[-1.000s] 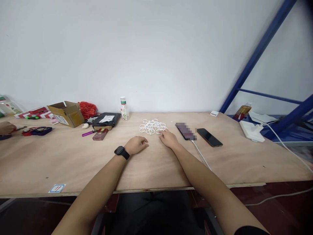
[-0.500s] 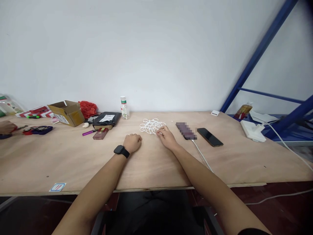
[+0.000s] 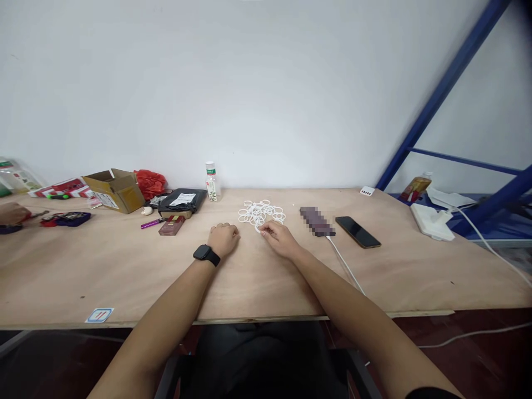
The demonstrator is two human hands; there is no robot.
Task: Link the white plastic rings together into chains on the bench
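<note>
A loose pile of white rings [image 3: 254,212], looking like thin bands or hair ties, lies on the wooden table. At the pile's near edge my right hand [image 3: 279,237] has its thumb and fingertips pinched on one white ring [image 3: 258,228]. My left hand [image 3: 223,238] rests palm down on the tabletop, left of the pile and apart from it. Its fingers are curled in, and nothing shows in them. A black watch [image 3: 203,252] sits on the left wrist.
Two phones [image 3: 358,231] lie to the right, one with a white cable [image 3: 344,266]. Left are a small dark-red box [image 3: 172,225], a black package [image 3: 183,200], a bottle [image 3: 211,185] and an open carton [image 3: 118,194]. Another person's hand [image 3: 14,215] shows at far left.
My right hand has drawn slightly back and left, with a ring at its fingertips shifted to the pile's near edge. My left hand stays in place.
</note>
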